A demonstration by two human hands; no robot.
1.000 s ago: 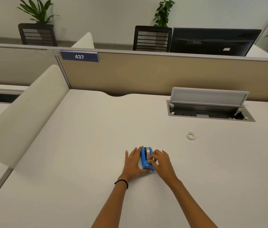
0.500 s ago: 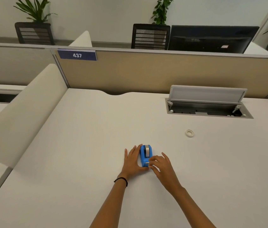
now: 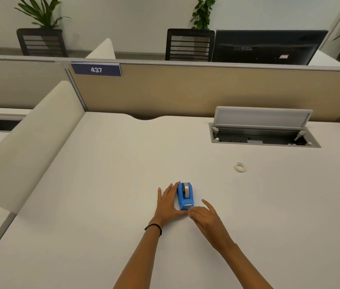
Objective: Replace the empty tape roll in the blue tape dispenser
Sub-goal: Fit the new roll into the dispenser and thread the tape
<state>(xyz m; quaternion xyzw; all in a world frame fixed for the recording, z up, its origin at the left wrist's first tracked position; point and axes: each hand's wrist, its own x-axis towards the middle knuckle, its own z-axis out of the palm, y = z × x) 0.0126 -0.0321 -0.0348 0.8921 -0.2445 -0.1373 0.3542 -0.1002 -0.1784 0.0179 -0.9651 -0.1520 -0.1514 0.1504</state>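
The blue tape dispenser (image 3: 185, 197) stands on the white desk (image 3: 106, 184), with a greyish tape roll (image 3: 186, 189) seated in its far end. My left hand (image 3: 168, 203) lies flat against its left side, thumb curled under the near end, steadying it. At the dispenser's near right corner, by the cutter, the fingertips of my right hand (image 3: 203, 216) are bunched together; anything pinched between them is hidden. A thin white empty tape ring (image 3: 240, 166) lies flat on the desk, far to the right of both hands.
An open cable hatch (image 3: 265, 134) with a raised lid is set into the desk at the back right. A beige partition (image 3: 185, 90) closes the far edge and a white side divider (image 3: 29, 142) the left. Beyond it are a monitor, chairs and plants.
My right hand has slid off the dispenser's top and right side, back to its near end by the cutter. The left hand stays against the left side.
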